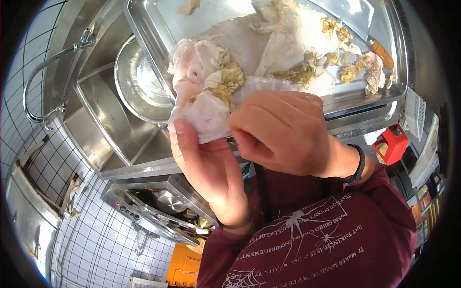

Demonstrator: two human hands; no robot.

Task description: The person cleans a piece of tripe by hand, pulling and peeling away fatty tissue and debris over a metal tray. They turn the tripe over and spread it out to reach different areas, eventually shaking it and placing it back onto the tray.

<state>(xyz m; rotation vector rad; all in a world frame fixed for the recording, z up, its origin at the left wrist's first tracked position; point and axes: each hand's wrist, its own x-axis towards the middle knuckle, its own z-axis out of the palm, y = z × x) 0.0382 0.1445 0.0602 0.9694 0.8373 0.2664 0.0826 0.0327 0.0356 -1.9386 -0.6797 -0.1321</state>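
Observation:
A pale, slick piece of raw offal (204, 113) with frilly yellow-brown patches hangs over the near edge of a metal tray (151, 53). My left hand (211, 173) supports its flap from below, the thumb pressed on top. Curled closed at the flap's right edge is my right hand (283, 129); its fingertips are mostly hidden behind the knuckles. More of the same pale tissue (278, 53) spreads across the tray, with brownish scraps (350, 72) on the right. A wooden-handled knife (381, 53) lies along the tray's right side.
Left of the tray, a round metal bowl (120, 79) sits in a steel sink (98, 110) with a curved faucet (31, 91). Below the counter edge is a steel unit with buttons (126, 211). A red object (391, 144) stands at the right.

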